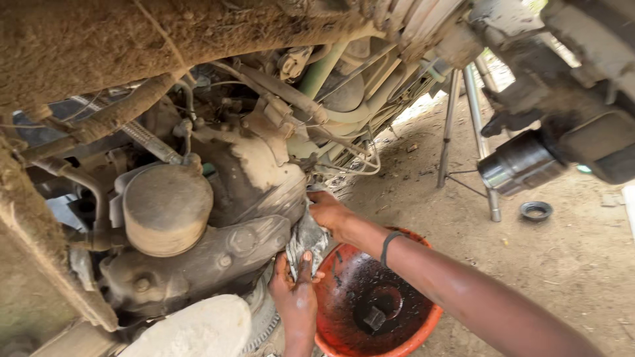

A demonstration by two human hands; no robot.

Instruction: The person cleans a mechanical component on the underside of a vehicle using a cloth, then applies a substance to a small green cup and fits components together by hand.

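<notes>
I am under a vehicle, looking at a mud-caked engine (251, 172). My right hand (329, 211) presses the top of a dirty grey rag (305, 239) against the engine's side. My left hand (293, 291) reaches up from below and grips the rag's lower end with fingers and thumb. A black band sits on my right wrist. Directly beneath the hands is a red basin (423, 324) with dark oil and a small metal part in it. A dusty cylindrical filter (165, 208) hangs to the left of the hands.
A metal jack stand (463, 132) stands on the dirt ground at the back right. A dark metal hub (522, 162) juts out at the right, with a small black ring (536, 210) lying on the ground below. Hoses and pipes crowd the space above the hands.
</notes>
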